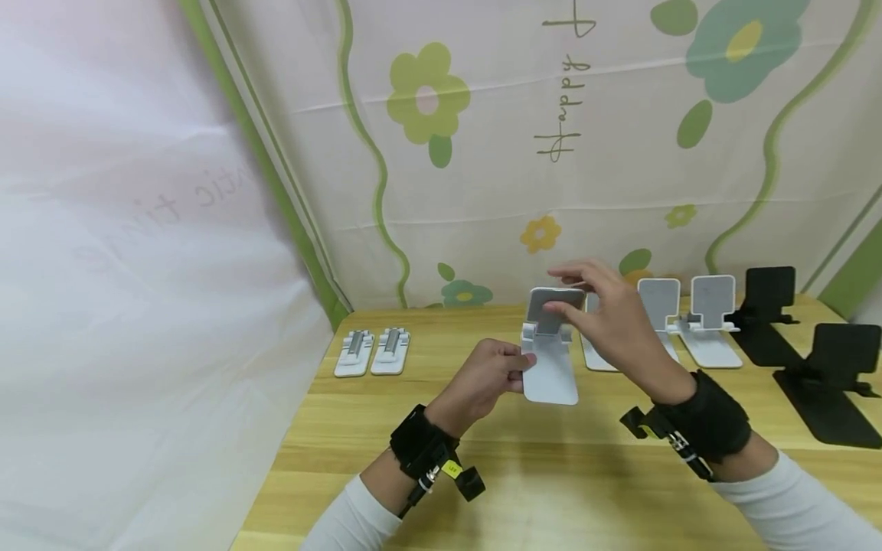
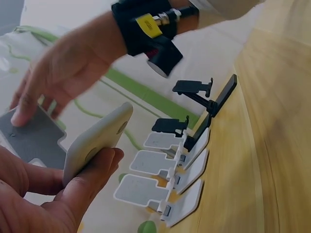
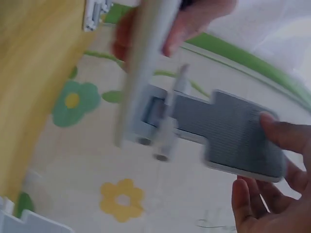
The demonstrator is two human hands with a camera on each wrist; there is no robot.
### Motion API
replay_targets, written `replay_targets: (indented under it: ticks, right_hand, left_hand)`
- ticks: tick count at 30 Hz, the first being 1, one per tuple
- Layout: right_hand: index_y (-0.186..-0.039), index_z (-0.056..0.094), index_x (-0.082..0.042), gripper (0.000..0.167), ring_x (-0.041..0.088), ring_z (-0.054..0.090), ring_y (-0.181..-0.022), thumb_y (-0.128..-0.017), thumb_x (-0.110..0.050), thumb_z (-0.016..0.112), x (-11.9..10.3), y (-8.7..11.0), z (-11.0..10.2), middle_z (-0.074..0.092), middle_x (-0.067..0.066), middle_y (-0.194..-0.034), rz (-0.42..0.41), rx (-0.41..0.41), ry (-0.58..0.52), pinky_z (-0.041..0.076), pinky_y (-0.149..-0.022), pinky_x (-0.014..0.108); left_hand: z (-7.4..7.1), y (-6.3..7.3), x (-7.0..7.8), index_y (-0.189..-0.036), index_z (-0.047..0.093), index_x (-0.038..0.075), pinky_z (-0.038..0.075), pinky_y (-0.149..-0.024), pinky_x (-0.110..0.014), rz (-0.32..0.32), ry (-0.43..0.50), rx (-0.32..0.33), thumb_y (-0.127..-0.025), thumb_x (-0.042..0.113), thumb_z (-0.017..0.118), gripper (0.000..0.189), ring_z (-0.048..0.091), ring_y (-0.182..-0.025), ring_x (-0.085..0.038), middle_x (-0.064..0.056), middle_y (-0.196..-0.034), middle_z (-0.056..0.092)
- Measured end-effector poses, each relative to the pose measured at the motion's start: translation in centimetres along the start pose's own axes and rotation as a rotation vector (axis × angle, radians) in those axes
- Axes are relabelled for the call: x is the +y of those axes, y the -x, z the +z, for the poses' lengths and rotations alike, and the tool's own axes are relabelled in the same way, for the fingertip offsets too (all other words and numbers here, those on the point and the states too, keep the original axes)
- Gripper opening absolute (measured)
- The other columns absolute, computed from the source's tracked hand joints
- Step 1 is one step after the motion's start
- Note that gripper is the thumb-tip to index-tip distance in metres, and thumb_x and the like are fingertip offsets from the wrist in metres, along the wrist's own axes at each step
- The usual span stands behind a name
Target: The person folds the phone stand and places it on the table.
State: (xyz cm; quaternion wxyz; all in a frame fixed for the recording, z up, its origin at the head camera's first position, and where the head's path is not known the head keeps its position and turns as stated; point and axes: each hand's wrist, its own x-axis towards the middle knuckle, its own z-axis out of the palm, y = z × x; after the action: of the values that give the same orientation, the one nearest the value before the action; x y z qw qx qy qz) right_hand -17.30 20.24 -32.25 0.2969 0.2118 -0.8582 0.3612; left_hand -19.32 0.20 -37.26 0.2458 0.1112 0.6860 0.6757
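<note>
A white phone stand [image 1: 551, 375] with a grey pad is held unfolded above the table. My left hand [image 1: 485, 375] grips the edge of its base plate, thumb on the near face. The right hand [image 1: 616, 329] pinches the upper plate, and in the right wrist view its thumb lies on the ribbed grey pad [image 3: 238, 136] with fingers behind. Seen from the left wrist, the base plate [image 2: 99, 138] stands edge-on between the left thumb and fingers. The hinge [image 3: 163, 116] is blurred in the right wrist view.
Two folded white stands [image 1: 391, 352] lie at the table's left back. Unfolded white stands [image 1: 713, 302] stand in a row behind the right hand, one partly hidden by it. Farther right are two black stands [image 1: 844, 352]. A flowered curtain [image 1: 482, 184] hangs behind the wooden table [image 1: 386, 444].
</note>
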Motion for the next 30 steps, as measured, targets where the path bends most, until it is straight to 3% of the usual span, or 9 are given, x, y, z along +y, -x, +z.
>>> replay_targets:
  ticks: [4, 10, 16, 21, 26, 30]
  right_hand:
    - [-0.114, 0.075, -0.009, 0.032, 0.021, 0.061, -0.099, -0.084, -0.001, 0.081, -0.9, -0.7, -0.6, 0.07, 0.005, -0.107, -0.16, 0.051, 0.11, 0.047, -0.082, 0.027]
    - [-0.1, 0.078, -0.007, 0.023, 0.019, 0.062, -0.089, -0.08, 0.005, 0.083, -1.2, -0.8, -0.5, 0.07, 0.003, -0.092, -0.24, 0.068, 0.154, 0.048, -0.077, 0.029]
    - [-0.089, 0.079, -0.006, 0.024, 0.017, 0.064, -0.077, -0.072, 0.01, 0.087, -1.7, 0.8, 1.2, 0.069, 0.004, -0.083, -0.406, 0.089, 0.199, 0.054, -0.063, 0.031]
    - [-0.09, 0.079, -0.007, 0.03, 0.017, 0.062, -0.072, -0.067, 0.01, 0.089, -2.1, 2.5, 3.0, 0.067, 0.002, -0.08, -0.55, 0.107, 0.268, 0.056, -0.061, 0.031]
    - [-0.092, 0.079, -0.008, 0.036, 0.016, 0.058, -0.069, -0.064, 0.011, 0.09, -2.1, 3.5, 3.9, 0.067, 0.001, -0.08, -0.569, 0.143, 0.309, 0.055, -0.058, 0.031]
    - [-0.093, 0.079, -0.009, 0.033, 0.017, 0.062, -0.074, -0.066, 0.004, 0.092, -2.0, 3.7, 3.7, 0.069, 0.002, -0.086, -0.477, 0.087, 0.245, 0.055, -0.061, 0.03]
  left_hand:
    - [-0.1, -0.1, 0.2, -0.109, 0.071, -0.014, 0.061, -0.073, -0.026, 0.013, -0.015, 0.04, -0.103, 0.008, 0.06, 0.025, 0.071, -0.089, -0.018, -0.018, -0.109, 0.074]
    - [-0.3, -0.1, 0.3, -0.11, 0.072, -0.014, 0.057, -0.069, -0.024, 0.015, -0.013, 0.053, -0.103, 0.008, 0.059, 0.026, 0.067, -0.081, -0.015, -0.016, -0.106, 0.073]
    - [-1.2, -0.2, 0.7, -0.124, 0.067, -0.013, 0.06, -0.076, -0.024, 0.028, 0.065, 0.053, -0.105, 0.005, 0.05, 0.031, 0.071, -0.094, -0.017, -0.021, -0.117, 0.071]
    - [-2.2, -0.2, 1.5, -0.129, 0.063, -0.013, 0.061, -0.082, -0.024, 0.067, 0.107, 0.084, -0.106, 0.004, 0.046, 0.033, 0.073, -0.103, -0.021, -0.025, -0.123, 0.068]
    - [-2.7, -0.1, 1.7, -0.128, 0.064, -0.013, 0.061, -0.079, -0.022, 0.074, 0.088, 0.093, -0.107, 0.006, 0.048, 0.032, 0.074, -0.097, -0.019, -0.025, -0.12, 0.07]
    - [-2.7, -0.1, 1.5, -0.127, 0.064, -0.014, 0.061, -0.078, -0.021, 0.065, 0.091, 0.094, -0.107, 0.006, 0.048, 0.032, 0.074, -0.094, -0.016, -0.025, -0.119, 0.071]
